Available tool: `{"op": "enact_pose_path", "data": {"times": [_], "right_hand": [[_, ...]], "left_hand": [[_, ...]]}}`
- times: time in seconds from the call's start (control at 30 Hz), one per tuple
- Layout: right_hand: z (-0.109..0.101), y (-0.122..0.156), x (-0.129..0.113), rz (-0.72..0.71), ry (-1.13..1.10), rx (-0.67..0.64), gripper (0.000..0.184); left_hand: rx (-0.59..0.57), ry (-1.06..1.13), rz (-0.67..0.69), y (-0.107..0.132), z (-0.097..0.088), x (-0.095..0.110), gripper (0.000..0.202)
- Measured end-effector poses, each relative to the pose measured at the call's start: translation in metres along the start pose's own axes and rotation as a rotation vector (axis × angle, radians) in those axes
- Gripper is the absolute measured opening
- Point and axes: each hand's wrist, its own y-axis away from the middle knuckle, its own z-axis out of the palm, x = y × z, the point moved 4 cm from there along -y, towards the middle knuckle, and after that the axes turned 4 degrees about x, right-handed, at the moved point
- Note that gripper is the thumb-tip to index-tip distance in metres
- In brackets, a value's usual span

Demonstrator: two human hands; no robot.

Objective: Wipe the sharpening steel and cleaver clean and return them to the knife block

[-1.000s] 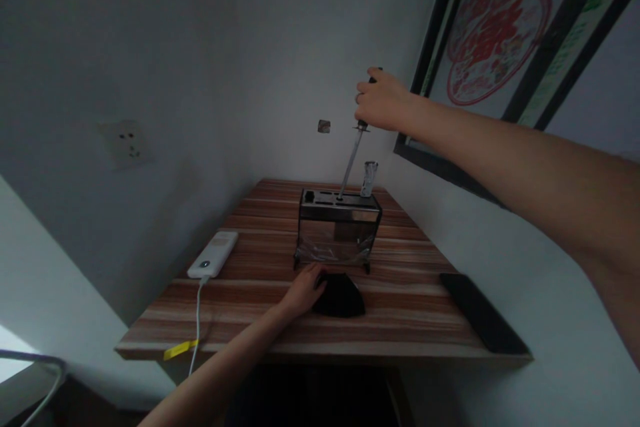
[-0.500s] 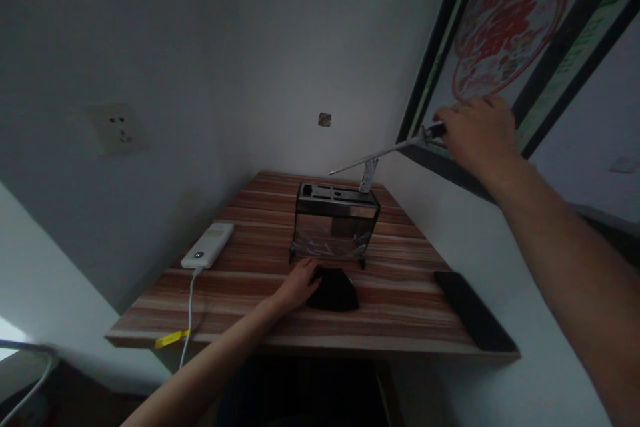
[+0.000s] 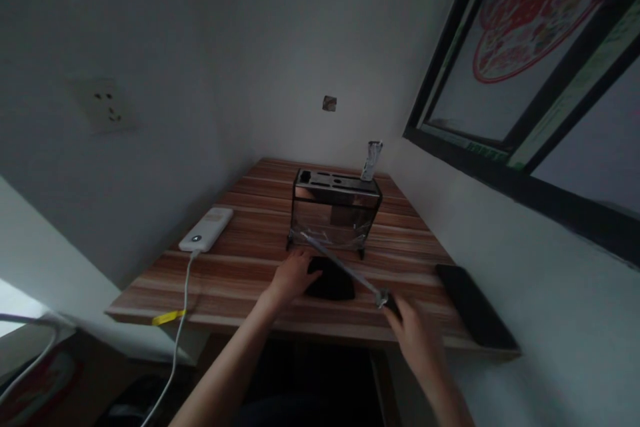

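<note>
My right hand (image 3: 413,330) is closed round the black handle of a long, slim knife (image 3: 345,268), seen nearly edge-on. Its blade points left and away from me, crossing over a black wedge-shaped block (image 3: 330,283) on the wooden table (image 3: 240,267). Whether blade and block touch I cannot tell. My left hand (image 3: 293,273) grips the block's left side, thumb in front. Just behind stands a clear knife block (image 3: 333,213) with a black frame and slotted top. A plastic-wrapped handle (image 3: 371,160) sticks up from its right end.
A white power bank (image 3: 207,230) with a white cable (image 3: 186,293) and yellow tag (image 3: 169,317) lies at the left. Near the right edge rests a black phone-like slab (image 3: 475,307). Walls enclose the table behind and right, with a dark-framed window (image 3: 450,147) on the right.
My right hand has swung down and inward with the knife, from high at the right to just above the table by the black block. My left hand stays on the block.
</note>
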Motion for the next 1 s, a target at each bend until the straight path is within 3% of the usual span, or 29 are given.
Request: {"op": "enact_pose_path", "data": {"times": [0.17,0.33,0.4,0.47,0.57,0.67,0.77,1.0], "right_hand": [[0.025,0.038,-0.018,0.125,-0.379,0.052,0.042],[0.021,0.033,-0.026,0.232,-0.704,0.109,0.045],[0.023,0.029,-0.030,0.277,-0.825,0.079,0.042],[0.028,0.027,-0.038,0.327,-0.945,0.012,0.041],[0.036,0.026,-0.053,0.386,-1.050,-0.087,0.038],[0.041,0.024,-0.067,0.391,-1.052,-0.115,0.034],[0.043,0.021,-0.077,0.349,-1.056,-0.100,0.030],[0.043,0.014,-0.087,0.230,-1.194,-0.161,0.023]], "left_hand": [[0.003,0.111,-0.083,-0.004,-0.002,0.002,0.037],[-0.016,0.319,-0.045,0.000,0.002,0.003,0.029],[-0.007,0.537,-0.060,0.007,0.003,0.004,0.029],[0.024,0.878,-0.154,0.019,0.005,0.006,0.030],[0.020,1.378,-0.436,0.040,0.010,0.010,0.023],[0.020,1.675,-0.679,0.058,0.006,0.020,0.015],[0.045,1.826,-0.773,0.065,-0.005,0.029,0.013],[0.072,1.927,-0.774,0.071,-0.020,0.036,0.016]]}}
